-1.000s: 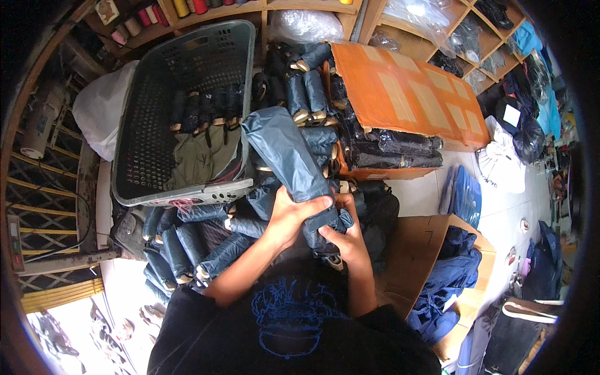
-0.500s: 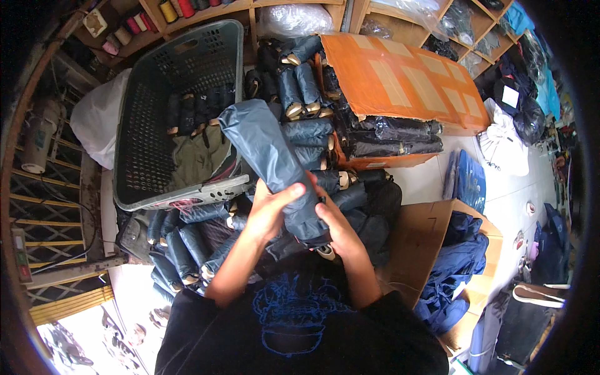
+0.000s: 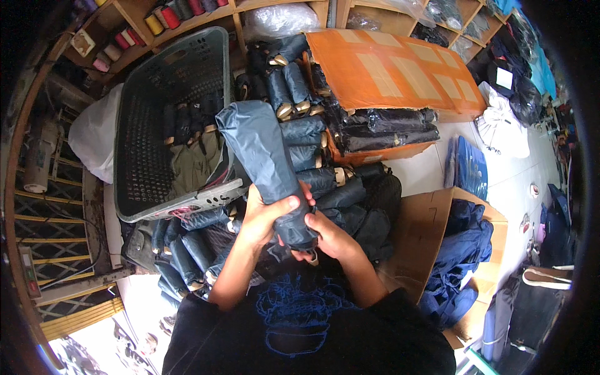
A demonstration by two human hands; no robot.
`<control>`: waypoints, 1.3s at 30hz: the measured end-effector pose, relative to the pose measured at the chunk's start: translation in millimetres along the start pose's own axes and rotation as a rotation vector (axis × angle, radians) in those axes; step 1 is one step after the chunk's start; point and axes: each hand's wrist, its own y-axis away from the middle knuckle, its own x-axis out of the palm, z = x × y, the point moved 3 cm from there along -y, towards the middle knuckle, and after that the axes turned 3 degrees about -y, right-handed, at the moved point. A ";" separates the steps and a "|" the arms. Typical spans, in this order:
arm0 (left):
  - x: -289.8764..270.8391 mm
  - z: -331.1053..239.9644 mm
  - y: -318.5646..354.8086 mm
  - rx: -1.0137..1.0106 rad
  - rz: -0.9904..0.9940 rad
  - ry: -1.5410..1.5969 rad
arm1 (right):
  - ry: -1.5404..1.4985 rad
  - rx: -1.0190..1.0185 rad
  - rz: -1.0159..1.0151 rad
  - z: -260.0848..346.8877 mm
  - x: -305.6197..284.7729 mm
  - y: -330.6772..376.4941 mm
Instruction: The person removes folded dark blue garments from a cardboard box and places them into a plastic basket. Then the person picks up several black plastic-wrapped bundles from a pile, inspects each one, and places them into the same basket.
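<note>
A long grey-blue roll of shiny fabric (image 3: 256, 144) is held up in front of me, tilted with its top toward the upper left. My left hand (image 3: 267, 215) wraps round its lower half, thumb lying across the front. At the bottom end my right hand (image 3: 328, 234) grips it, with the thumb on the near side and some fingers hidden beneath. Below and around my hands lie several similar fabric rolls (image 3: 187, 250), many showing pale tan ends. More of these rolls (image 3: 302, 131) are stacked beyond the held one.
To the left, a dark green plastic basket (image 3: 125, 156) contains rolls and olive cloth (image 3: 197, 162). An orange taped carton (image 3: 400, 69) with black plastic-wrapped packs stands at the back. Right of me, a cardboard box (image 3: 412, 231) holds navy fabric (image 3: 459, 256). Thread spools (image 3: 169, 17) line a wooden shelf.
The roll has tipped slightly more upright. My right hand has slid down toward its bottom end, while my left hand keeps its grip. The whole view has shifted slightly.
</note>
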 end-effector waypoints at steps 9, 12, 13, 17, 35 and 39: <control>8.5 8.6 -4.2 -0.097 0.185 -0.121 | 0.271 -0.191 -0.419 16.4 16.6 11.5; 13.7 13.3 -4.4 -0.062 0.068 -0.157 | 0.378 -0.297 -0.470 31.5 17.8 6.0; 13.3 16.3 -6.8 0.017 0.007 -0.138 | 0.534 -0.370 -0.447 39.4 14.4 3.5; 16.1 6.8 -21.3 0.067 -0.081 -0.081 | 0.589 -0.391 -0.374 37.0 2.8 4.2; 21.5 15.7 -5.6 -0.015 -0.067 -0.143 | 0.570 -0.596 -0.500 34.7 11.4 4.3; 22.1 8.8 -10.9 0.411 -0.246 -0.366 | 0.584 -0.525 -0.524 44.3 2.7 3.3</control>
